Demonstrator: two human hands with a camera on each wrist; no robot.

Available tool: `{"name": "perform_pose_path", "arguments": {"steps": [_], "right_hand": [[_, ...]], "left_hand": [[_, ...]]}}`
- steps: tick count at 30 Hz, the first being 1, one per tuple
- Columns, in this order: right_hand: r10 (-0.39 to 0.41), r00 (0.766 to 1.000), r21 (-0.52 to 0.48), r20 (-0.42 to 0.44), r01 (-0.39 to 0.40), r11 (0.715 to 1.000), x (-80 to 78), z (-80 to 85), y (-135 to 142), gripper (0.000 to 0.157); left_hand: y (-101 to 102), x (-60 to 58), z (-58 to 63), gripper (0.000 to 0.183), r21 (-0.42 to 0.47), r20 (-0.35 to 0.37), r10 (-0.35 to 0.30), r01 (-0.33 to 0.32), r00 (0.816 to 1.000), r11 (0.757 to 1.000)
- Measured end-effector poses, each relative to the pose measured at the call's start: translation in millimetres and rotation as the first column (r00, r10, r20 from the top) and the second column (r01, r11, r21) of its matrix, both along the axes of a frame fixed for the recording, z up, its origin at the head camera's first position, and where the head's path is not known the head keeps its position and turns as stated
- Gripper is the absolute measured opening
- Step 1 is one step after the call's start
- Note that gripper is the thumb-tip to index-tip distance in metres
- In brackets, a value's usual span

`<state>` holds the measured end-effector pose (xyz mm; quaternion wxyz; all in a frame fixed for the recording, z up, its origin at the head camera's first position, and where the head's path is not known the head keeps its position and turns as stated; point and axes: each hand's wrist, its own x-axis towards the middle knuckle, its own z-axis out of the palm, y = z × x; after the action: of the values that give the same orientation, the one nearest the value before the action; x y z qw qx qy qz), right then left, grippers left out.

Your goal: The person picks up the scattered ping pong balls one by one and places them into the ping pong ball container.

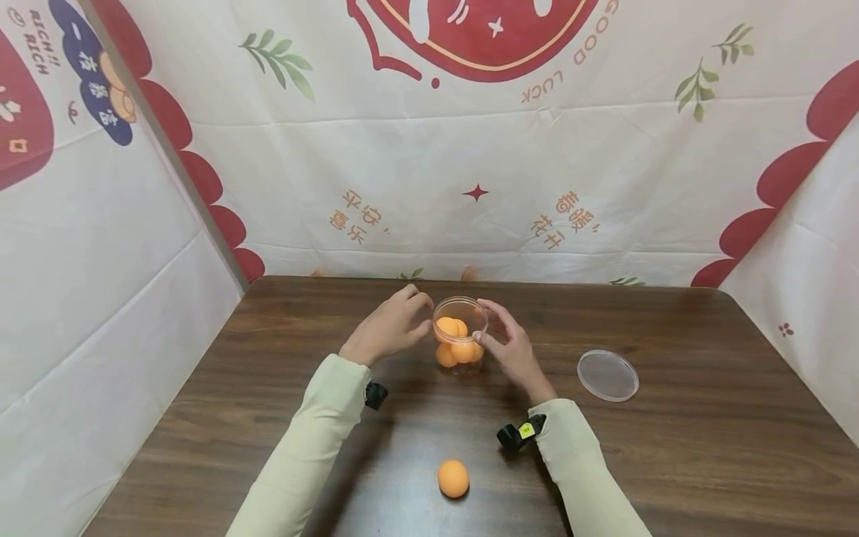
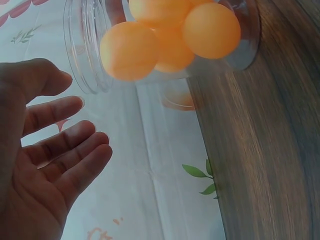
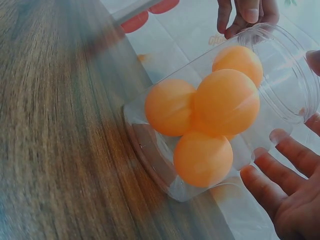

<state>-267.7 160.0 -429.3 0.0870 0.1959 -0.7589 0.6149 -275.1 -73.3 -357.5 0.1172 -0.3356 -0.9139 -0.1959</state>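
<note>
A clear plastic jar (image 1: 460,371) stands uncapped on the table, with several orange balls (image 3: 227,102) inside it. On its right side, my right hand (image 1: 511,347) holds the jar near the rim, thumb at the front and fingers round the back. Those fingertips lie along the clear wall in the right wrist view. My left hand (image 1: 392,324) is at the jar's left, its fingers loosely bent and nothing in them. In the left wrist view its thumb (image 2: 52,77) points at the rim with a small gap.
One loose orange ball (image 1: 453,478) lies on the brown wooden table (image 1: 268,418) near the front, between the forearms. A clear round lid (image 1: 608,375) lies flat to the right of the jar. A printed white cloth (image 1: 429,156) hangs behind the table's back edge.
</note>
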Motion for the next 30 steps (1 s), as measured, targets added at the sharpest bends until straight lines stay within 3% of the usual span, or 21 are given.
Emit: {"name": "perform_pose_path", "arguments": {"steps": [11, 22, 30], "right_hand": [[-0.024, 1.000, 0.020, -0.014, 0.025, 0.999, -1.3, -1.3, 0, 0.052], [-0.015, 0.999, -0.006, 0.030, 0.015, 1.000, -3.3, 0.0, -1, 0.052], [-0.012, 0.998, 0.022, 0.057, 0.010, 1.000, 7.7, 15.9, -4, 0.053]], "left_hand": [[-4, 6.8, -4.9, 0.019, -0.047, 0.006, -0.004, 0.004, 1.000, 0.999], [-8, 19.9, -15.5, 0.024, -0.119, 0.042, -0.021, 0.026, 0.999, 0.993], [-11, 35.0, -23.9, 0.026, -0.158, 0.074, -0.013, 0.024, 0.997, 0.987]]}}
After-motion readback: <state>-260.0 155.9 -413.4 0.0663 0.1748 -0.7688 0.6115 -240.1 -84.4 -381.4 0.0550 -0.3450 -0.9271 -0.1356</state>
